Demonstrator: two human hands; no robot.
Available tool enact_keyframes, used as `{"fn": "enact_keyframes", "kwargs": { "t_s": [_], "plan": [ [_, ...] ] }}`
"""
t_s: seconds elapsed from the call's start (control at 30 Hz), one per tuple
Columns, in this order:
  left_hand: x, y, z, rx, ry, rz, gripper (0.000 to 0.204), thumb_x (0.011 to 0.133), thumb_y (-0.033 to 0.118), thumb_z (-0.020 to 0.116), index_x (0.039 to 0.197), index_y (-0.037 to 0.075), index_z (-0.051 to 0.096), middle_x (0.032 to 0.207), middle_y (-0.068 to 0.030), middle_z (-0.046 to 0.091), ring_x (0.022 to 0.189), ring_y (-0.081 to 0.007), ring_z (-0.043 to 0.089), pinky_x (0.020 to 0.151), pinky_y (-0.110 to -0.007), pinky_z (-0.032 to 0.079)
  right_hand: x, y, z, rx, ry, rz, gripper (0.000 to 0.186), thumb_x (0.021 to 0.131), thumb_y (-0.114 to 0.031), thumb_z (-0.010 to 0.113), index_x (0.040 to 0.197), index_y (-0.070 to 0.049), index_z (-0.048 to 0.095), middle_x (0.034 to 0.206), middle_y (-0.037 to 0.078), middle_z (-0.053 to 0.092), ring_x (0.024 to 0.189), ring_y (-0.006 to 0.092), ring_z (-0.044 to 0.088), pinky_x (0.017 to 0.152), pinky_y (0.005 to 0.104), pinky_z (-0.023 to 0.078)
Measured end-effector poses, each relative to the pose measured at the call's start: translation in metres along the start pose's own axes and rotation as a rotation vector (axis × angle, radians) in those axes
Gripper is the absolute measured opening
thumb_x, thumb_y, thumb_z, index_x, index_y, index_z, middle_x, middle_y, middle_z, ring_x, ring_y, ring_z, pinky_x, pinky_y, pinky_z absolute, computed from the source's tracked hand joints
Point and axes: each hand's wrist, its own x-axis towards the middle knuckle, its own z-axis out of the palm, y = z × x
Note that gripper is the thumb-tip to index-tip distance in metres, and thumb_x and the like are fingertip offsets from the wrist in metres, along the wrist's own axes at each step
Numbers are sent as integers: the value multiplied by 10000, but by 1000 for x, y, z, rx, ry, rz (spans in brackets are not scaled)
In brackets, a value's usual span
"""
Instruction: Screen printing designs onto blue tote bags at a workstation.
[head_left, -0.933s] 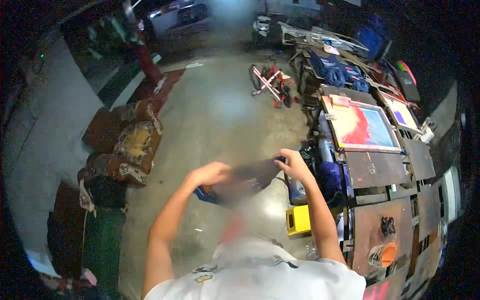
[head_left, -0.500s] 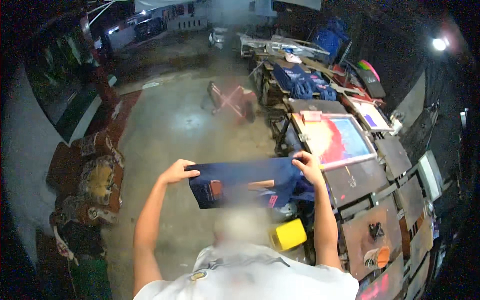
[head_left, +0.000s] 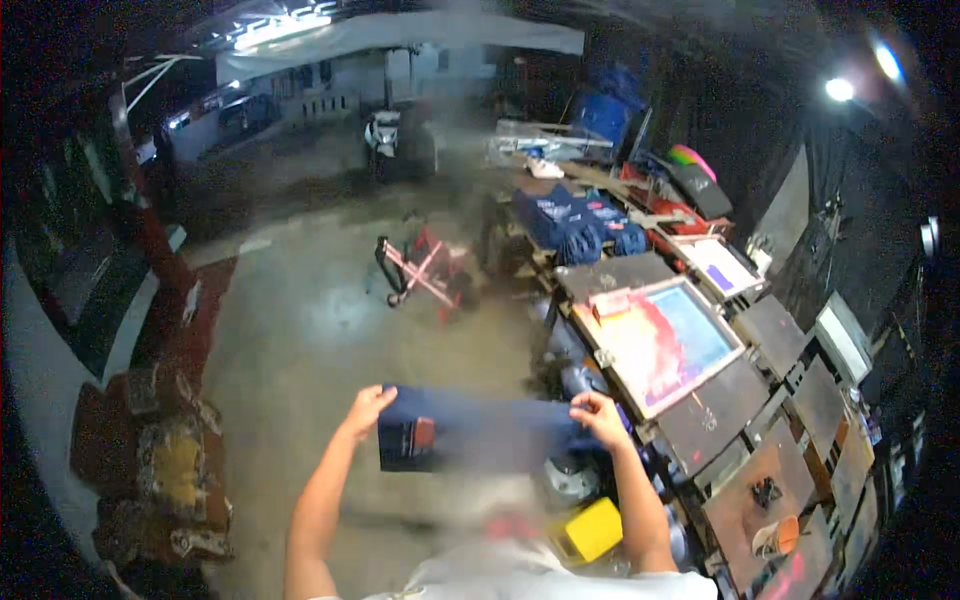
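Note:
A dark navy piece of cloth [head_left: 398, 445] is stretched out between my two hands, with a small brown patch near its left side and its middle blurred. My left hand [head_left: 370, 410] pinches its upper left corner, thumb and fingers closed on it. At the upper right corner, my right hand [head_left: 598, 418] grips the cloth with curled fingers. Beneath the cloth's right end, a yellow container [head_left: 590, 530] stands low on the floor.
On my right is a row of flat boards [head_left: 700, 430], a screen frame [head_left: 700, 320] with red and blue ink, folded navy garments [head_left: 565, 215] and a can [head_left: 775, 537]. A folded pink bicycle-like frame [head_left: 420, 270] stands ahead. Worn brown furniture [head_left: 170, 470] is at left.
The cloth, bunched and tilted earlier, is now held spread out roughly level, and both hands sit lower in the picture. My view has tilted upward, showing more ceiling lights and the far end.

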Motion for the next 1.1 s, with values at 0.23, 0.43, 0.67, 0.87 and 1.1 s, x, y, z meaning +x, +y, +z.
{"fn": "enact_keyframes", "kwargs": {
  "t_s": [0.23,0.43,0.67,0.87,1.1],
  "plan": [
    [106,10,-3,-203,36,136,297,998,308,661,1031,14,692,917,-21,712,850,-123,658,802,-294,537,114,0,-19,415,154,-44,378,847,-32,751,1203,-72,629,863,-69,584,706,27,520,651,172,419],
    [198,69,-14,-273,135,106,331,1019,326,630,1103,9,669,1006,-58,714,867,-136,679,811,-303,554,249,25,3,92,-35,158,295,893,-101,742,1167,-9,682,1047,43,737,958,142,673,887,297,520],
    [269,98,-38,-462,137,192,491,1067,376,517,1367,-12,544,1219,-95,674,1043,-162,655,903,-302,509,364,48,24,531,-43,25,264,931,-87,677,1179,5,674,1096,66,730,956,165,678,902,316,520],
    [320,103,-50,-148,209,209,410,1000,245,654,1343,28,592,1193,-71,675,1032,-128,639,881,-268,504,419,55,24,492,2,52,259,938,-84,663,1182,3,676,1109,63,728,979,165,673,907,315,518],
    [430,93,-78,-74,194,275,347,913,141,756,1213,10,642,1034,-54,696,981,-119,643,879,-264,512,482,65,26,440,95,77,296,922,-106,708,1194,-3,658,1109,64,726,996,157,663,907,312,501]
  ]
}}
